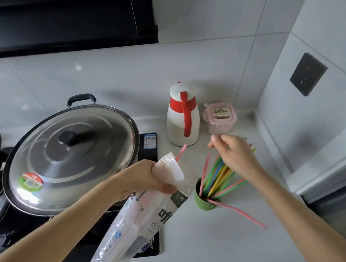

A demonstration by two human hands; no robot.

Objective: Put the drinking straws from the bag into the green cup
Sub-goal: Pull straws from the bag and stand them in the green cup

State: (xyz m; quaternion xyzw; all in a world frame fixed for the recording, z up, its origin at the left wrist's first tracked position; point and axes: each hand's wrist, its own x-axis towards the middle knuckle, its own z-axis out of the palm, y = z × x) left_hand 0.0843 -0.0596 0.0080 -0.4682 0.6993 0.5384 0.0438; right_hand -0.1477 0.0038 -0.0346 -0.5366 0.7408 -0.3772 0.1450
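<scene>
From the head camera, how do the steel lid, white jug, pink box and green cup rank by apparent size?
steel lid
white jug
pink box and green cup: about alike, cup nearer, so unranked.

The bag [123, 230] shows "王牌" in white on a dark patch; its other print is too blurred.

The cup [201, 202] is green, the straws [219, 175] in it are pink, green, yellow and blue, and the bag [139, 220] is whitish-clear with black lettering and a small blue logo. The jug [178, 128] is white with a red handle and collar, the box [219, 114] has a pink lid, and the pot lid [88, 158] is silver with a black knob.
</scene>
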